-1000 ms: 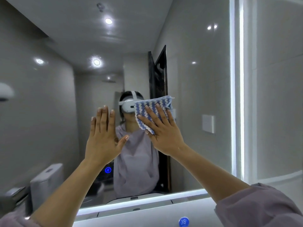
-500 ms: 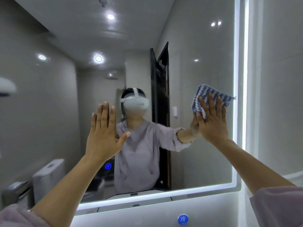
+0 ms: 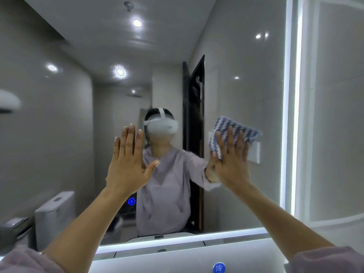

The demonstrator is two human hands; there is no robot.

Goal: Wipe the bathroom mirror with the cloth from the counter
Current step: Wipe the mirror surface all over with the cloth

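Left hand [image 3: 128, 166]: fingers straight and together, thumb out, palm toward the mirror [image 3: 246, 85], holding nothing. Contact with the glass cannot be told. A lit blue button [image 3: 131, 201] shows just below its wrist. Right hand [image 3: 232, 164]: fingers straight, slightly spread, pressing the cloth [image 3: 234, 133] flat on the glass. Cloth, blue-and-white zigzag, lies right of centre, near the lit strip [image 3: 291, 115] along the mirror's right edge.

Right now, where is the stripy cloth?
In the head view, the blue-and-white cloth is right of centre, pressed against the mirror under the right hand, left of the lit edge strip.
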